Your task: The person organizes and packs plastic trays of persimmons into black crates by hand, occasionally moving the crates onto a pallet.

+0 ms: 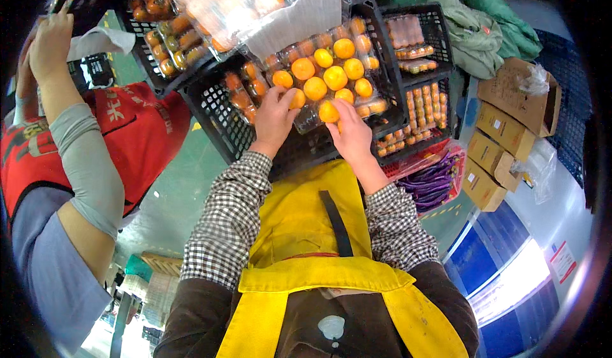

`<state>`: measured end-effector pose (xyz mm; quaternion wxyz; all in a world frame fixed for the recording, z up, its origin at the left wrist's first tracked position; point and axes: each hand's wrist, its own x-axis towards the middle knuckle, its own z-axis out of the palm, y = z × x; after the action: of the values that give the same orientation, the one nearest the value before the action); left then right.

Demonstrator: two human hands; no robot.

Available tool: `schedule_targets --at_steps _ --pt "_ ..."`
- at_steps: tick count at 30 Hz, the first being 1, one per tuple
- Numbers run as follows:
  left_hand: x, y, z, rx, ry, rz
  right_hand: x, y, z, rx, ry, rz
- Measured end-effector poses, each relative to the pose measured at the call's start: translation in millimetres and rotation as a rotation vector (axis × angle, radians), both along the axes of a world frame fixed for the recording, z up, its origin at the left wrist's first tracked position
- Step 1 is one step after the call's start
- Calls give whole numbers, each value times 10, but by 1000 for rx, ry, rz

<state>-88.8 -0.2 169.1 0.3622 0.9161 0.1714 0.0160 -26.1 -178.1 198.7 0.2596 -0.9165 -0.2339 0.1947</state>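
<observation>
Several orange citrus fruits [335,78] lie in an uncovered clear plastic tray [306,122] in front of me, over a black plastic crate. My left hand [276,116] has its thumb and fingers around a citrus fruit [297,99] at the tray's near left corner. At the near edge, my right hand [351,131] grips another citrus fruit [329,111] between thumb and fingers. Packed clear boxes of fruit lie under and around the tray. The undersides of both held fruits are hidden.
A co-worker in a red vest [143,133] stands close on the left, arms raised. Black crates [217,128] surround the tray. A red crate of purple eggplants [432,181] is at the near right, with cardboard boxes [507,126] beyond. Stacked clear packs [229,4] stand behind.
</observation>
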Motion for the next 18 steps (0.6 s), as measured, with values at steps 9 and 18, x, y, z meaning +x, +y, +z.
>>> schedule_targets --at_steps 9,18 --pt "-9 -6 -99 15 -27 -2 184 -1 -144 -159 -211 376" --pt "-190 -91 67 -231 113 278 156 9 130 -32 83 47"
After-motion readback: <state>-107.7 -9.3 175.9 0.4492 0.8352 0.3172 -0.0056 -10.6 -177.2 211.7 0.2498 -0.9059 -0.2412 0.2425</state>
